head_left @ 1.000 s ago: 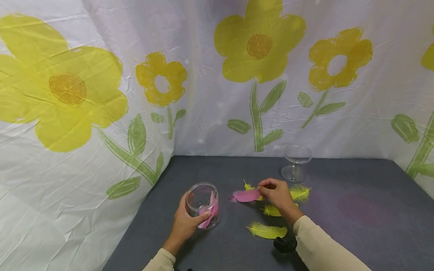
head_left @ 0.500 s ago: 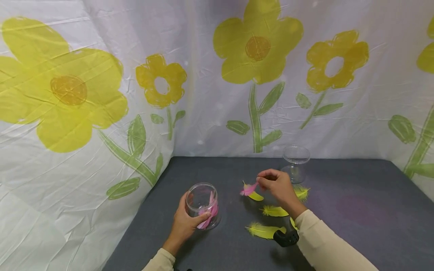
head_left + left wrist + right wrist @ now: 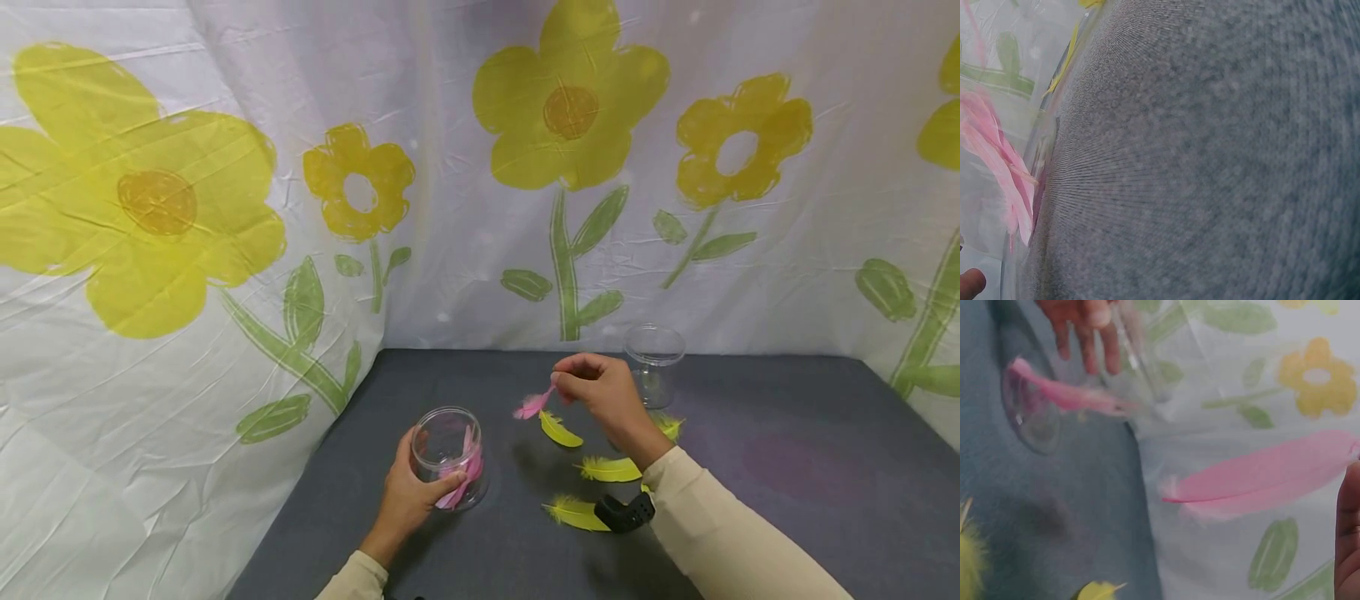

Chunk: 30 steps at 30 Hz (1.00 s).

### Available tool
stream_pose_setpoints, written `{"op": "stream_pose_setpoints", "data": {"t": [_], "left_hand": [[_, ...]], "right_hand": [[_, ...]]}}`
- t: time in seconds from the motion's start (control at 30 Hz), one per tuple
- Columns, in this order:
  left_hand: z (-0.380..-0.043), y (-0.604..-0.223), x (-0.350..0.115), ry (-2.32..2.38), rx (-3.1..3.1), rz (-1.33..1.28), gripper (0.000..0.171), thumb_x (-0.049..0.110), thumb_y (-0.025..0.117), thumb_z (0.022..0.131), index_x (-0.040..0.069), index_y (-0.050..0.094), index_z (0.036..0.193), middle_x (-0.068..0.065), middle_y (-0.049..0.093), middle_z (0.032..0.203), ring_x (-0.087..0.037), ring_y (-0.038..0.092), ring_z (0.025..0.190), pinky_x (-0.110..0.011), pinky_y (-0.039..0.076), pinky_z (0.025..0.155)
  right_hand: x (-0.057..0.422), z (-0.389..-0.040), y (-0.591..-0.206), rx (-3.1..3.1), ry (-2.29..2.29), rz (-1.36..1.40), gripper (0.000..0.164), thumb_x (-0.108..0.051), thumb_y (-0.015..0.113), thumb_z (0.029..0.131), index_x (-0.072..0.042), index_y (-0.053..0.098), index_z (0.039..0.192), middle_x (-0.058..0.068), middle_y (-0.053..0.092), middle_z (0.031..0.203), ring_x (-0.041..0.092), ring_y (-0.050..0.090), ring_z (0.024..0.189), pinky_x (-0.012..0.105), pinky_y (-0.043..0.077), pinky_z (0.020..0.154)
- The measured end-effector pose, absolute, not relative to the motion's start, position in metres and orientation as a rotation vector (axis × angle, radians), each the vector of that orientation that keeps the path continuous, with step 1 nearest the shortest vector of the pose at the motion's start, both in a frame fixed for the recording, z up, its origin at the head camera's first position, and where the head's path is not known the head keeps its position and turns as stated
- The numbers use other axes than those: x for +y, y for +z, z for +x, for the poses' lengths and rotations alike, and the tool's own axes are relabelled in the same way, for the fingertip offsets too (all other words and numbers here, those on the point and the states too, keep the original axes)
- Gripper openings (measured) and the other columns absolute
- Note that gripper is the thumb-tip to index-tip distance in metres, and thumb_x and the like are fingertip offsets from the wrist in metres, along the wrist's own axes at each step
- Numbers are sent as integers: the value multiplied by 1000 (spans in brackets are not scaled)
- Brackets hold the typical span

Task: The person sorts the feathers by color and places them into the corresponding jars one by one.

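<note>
My left hand grips a clear round jar at the left of the dark table, thumb across its front. Inside the jar stand pink feathers, seen close in the left wrist view as pink feathers behind the clear wall. Between thumb and fingertips my right hand pinches one pink feather by its end, raised above the table. In the right wrist view this feather stretches out sideways from the thumb. Below my right hand lie several yellow feathers, partly hidden by the wrist and sleeve.
A clear footed dish stands near the table's back edge, partly behind my right hand. The dark cloth-covered table meets a white flower-printed curtain at the back and left. A black wrist device hangs under my right forearm.
My right hand has lifted the pink feather up off the yellow ones and moved slightly back and left. The left hand and jar have stayed in place.
</note>
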<state>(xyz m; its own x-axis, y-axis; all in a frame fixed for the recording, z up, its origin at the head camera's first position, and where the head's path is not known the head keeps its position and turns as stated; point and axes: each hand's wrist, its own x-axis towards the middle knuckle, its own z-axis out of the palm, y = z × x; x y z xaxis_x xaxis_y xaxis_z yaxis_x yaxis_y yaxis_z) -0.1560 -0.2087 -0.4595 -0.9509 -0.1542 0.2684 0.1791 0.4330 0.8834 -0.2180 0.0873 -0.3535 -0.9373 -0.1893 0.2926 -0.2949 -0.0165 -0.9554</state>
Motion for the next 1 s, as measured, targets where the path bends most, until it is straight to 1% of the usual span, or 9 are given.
{"op": "stream_pose_setpoints", "data": {"t": [0.03, 0.1, 0.2, 0.27, 0.43, 0.47, 0.57, 0.8, 1.0], "left_hand": [[-156, -460, -209, -1525, -2378, -23, 101, 26, 91, 65, 3, 33, 144, -20, 44, 143, -38, 41, 130, -55, 32, 104], [-156, -459, -209, -1528, -2371, -27, 102, 25, 91, 65, 3, 32, 144, -21, 44, 143, -38, 41, 130, -54, 31, 104], [-155, -459, -209, -1528, -2366, -33, 101, 24, 92, 64, 3, 33, 144, -21, 44, 142, -38, 42, 129, -54, 32, 104], [-155, -459, -209, -1526, -2369, -33, 101, 25, 91, 65, 3, 33, 144, -21, 45, 142, -38, 42, 129, -55, 32, 104], [-155, -459, -209, -1525, -2374, -34, 101, 27, 91, 65, 4, 33, 144, -20, 45, 142, -38, 42, 129, -55, 33, 103], [-155, -459, -209, -1527, -2373, -36, 101, 27, 91, 65, 5, 33, 144, -20, 45, 142, -38, 42, 129, -55, 33, 103], [-155, -459, -209, -1535, -2373, -31, 101, 27, 91, 66, 5, 32, 145, -20, 45, 143, -38, 42, 129, -55, 33, 103], [-156, -457, -210, -1545, -2368, -23, 100, 26, 91, 66, 5, 33, 144, -20, 46, 141, -37, 44, 126, -55, 35, 101], [-157, -460, -209, -1557, -2371, -26, 97, 28, 90, 67, 7, 34, 144, -19, 47, 140, -36, 47, 123, -55, 35, 100]], "right_hand": [[85, -217, -350, -2150, 2125, 541, 26, -18, 73, 87, 4, 68, 100, 21, 64, 88, 34, 61, 74, 47, 54, 74], [81, -216, -343, -2142, 2142, 567, 25, -18, 74, 87, 3, 68, 100, 21, 64, 88, 31, 61, 73, 46, 54, 74], [72, -214, -333, -2116, 2186, 626, 25, -16, 74, 87, 5, 68, 100, 17, 65, 86, 27, 61, 72, 41, 54, 72], [66, -213, -325, -2082, 2220, 678, 25, -13, 73, 87, 8, 67, 100, 14, 65, 86, 27, 61, 73, 37, 55, 70], [47, -207, -314, -2048, 2217, 801, 20, -5, 70, 88, 10, 66, 100, 13, 66, 85, 26, 62, 72, 36, 55, 68], [43, -206, -313, -2046, 2211, 825, 19, -4, 70, 88, 10, 67, 100, 13, 65, 85, 24, 62, 71, 36, 55, 69], [31, -206, -316, -2028, 2190, 908, 15, -2, 69, 88, 9, 67, 98, 15, 65, 82, 25, 61, 69, 35, 55, 67], [7, -207, -320, -2026, 2210, 987, 14, -3, 69, 88, 8, 68, 97, 16, 64, 80, 25, 59, 65, 39, 55, 66], [-6, -210, -331, -2099, 2196, 961, 15, -1, 69, 88, 10, 67, 98, 19, 65, 81, 25, 59, 66, 34, 54, 63]]}}
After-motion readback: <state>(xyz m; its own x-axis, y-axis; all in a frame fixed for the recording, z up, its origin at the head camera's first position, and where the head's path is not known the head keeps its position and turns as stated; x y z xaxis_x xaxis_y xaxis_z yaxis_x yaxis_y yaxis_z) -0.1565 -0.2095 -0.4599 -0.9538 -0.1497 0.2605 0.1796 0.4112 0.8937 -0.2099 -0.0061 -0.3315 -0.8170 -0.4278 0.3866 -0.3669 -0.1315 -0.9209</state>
